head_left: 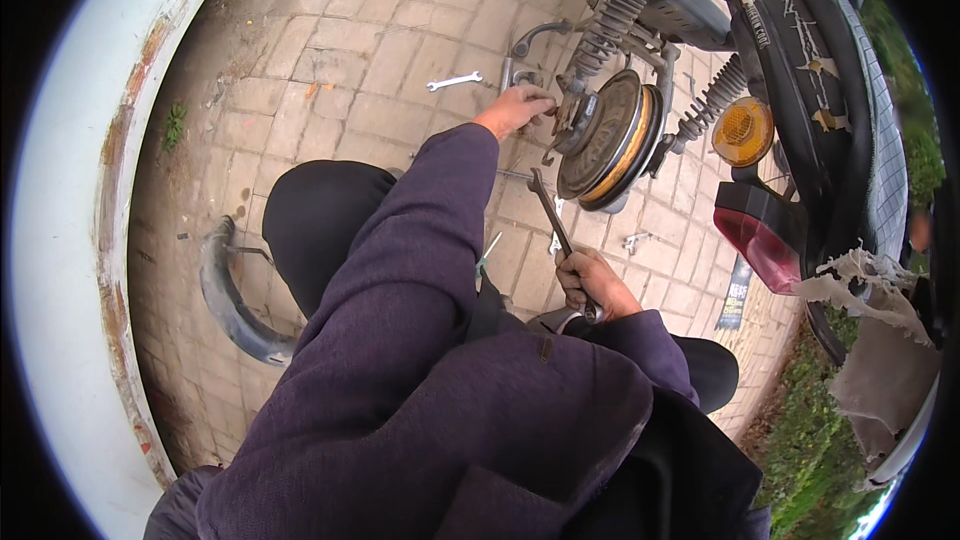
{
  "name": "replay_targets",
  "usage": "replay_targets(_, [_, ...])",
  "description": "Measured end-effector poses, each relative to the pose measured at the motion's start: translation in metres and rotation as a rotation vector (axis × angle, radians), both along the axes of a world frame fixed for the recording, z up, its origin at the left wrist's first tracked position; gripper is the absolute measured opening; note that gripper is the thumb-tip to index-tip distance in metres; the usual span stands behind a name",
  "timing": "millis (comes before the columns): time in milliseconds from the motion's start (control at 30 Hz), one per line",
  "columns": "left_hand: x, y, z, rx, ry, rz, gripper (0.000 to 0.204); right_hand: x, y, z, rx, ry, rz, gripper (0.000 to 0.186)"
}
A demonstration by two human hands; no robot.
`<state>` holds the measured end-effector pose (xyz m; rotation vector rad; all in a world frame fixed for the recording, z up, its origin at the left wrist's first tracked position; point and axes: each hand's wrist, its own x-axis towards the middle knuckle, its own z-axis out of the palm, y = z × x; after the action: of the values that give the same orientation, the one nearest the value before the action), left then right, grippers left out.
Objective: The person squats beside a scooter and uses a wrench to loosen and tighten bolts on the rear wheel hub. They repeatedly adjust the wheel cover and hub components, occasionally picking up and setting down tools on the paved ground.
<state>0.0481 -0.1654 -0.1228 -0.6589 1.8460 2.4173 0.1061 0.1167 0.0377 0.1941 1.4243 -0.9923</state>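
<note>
Wrench [551, 213] gripped by right hand [590, 280] | left hand [517, 108] grasping hub [600, 135] | spanner [454, 81] on paving

Outdoor roadside repair spot, brick paving [330, 50] underfoot, a stripped motorcycle rear hub [605, 140] as centre, loose spanner [455, 81] lying left of the hub, detached mudguard [228, 300] well left and below it, grass verge [815, 440] lower right of it

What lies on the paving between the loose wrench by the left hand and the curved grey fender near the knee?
In the head view, only bare brick paving separates the loose wrench from the fender.
</note>
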Motion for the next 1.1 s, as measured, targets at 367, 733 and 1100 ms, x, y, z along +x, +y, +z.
replay_targets(367, [-0.015,0.02,-0.006,0.145,-0.097,0.07,0.045,0.0,0.057,-0.033,0.068,-0.051,-0.043,0.012])
replay_targets(733, [-0.006,0.013,-0.019,-0.104,0.169,0.024,0.026,-0.006,0.072,-0.074,0.214,0.009,0.047,0.018])
replay_targets(1100, [-0.034,0.013,-0.018,-0.495,-0.134,0.022,0.055,-0.003,0.061,-0.073,0.208,0.062,0.078,0.017])
